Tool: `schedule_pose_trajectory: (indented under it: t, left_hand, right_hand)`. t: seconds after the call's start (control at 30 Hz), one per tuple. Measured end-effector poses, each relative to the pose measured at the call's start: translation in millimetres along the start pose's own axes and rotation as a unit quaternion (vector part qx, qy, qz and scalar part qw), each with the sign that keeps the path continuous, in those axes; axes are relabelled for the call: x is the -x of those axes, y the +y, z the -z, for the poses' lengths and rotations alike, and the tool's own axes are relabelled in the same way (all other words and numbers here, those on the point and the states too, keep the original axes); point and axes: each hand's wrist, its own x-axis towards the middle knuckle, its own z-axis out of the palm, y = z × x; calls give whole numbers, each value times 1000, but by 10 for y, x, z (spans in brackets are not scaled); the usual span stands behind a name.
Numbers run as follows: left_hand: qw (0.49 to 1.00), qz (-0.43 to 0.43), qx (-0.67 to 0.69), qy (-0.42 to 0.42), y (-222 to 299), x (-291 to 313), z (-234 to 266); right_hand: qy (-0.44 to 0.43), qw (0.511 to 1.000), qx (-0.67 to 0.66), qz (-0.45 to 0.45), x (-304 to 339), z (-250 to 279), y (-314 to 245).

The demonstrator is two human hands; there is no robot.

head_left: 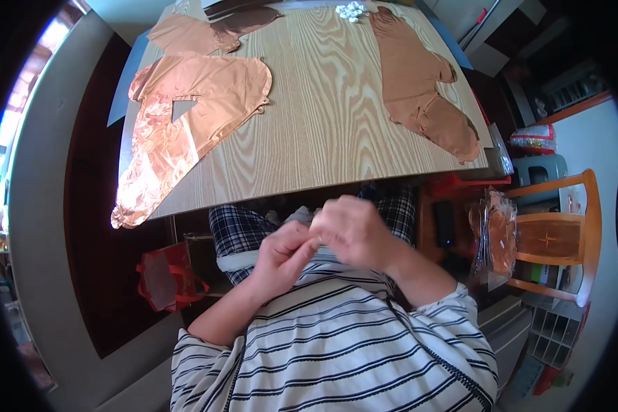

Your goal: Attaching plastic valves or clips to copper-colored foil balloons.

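Observation:
Close together above my lap, just off the table's near edge, are my left hand [281, 254] and my right hand [353, 230]. The left has its thumb and forefinger pressed together in a pinch. Curled fingers of the right meet them, a little blurred. Anything held between them is too small or hidden to name. On the wooden table [309, 130] lie flat, uninflated copper-coloured foil balloons: a shiny one [213, 89] at the left, hanging over the near edge, and a duller one [419, 89] at the right. Another flat copper foil piece [185, 34] lies at the far left.
A small heap of white pieces [351, 11] sits at the table's far edge. Right of me stands a wooden chair [553, 237] bearing clear packets with copper-coloured contents [498, 230]. A red bag [168, 278] is below on the left.

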Motion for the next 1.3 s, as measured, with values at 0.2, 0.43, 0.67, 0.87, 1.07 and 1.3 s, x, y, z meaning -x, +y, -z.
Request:
schedule_pose_trajectory:
  t: [0.2,0.43,0.67,0.87,1.07,1.3]
  left_hand:
    - [963,48,265,28,-67,-6,26]
    - [937,77,324,102,-155,6,-86]
    - [966,115,228,47,-247,51,66]
    - [986,108,130,-3,-88,45,41]
    - [986,117,118,-19,-86,42,60]
    - [954,184,203,-124,59,-117,198]
  right_hand:
    - [10,967,-192,-168,200,-229,79]
    - [49,991,-70,-106,278,-357,60]
    - [45,990,133,13,135,-173,10]
    - [-68,960,-57,-264,58,-3,45]
    - [-15,962,-100,-253,185,99,44]
    - [-141,973,-160,-90,2,271,-30]
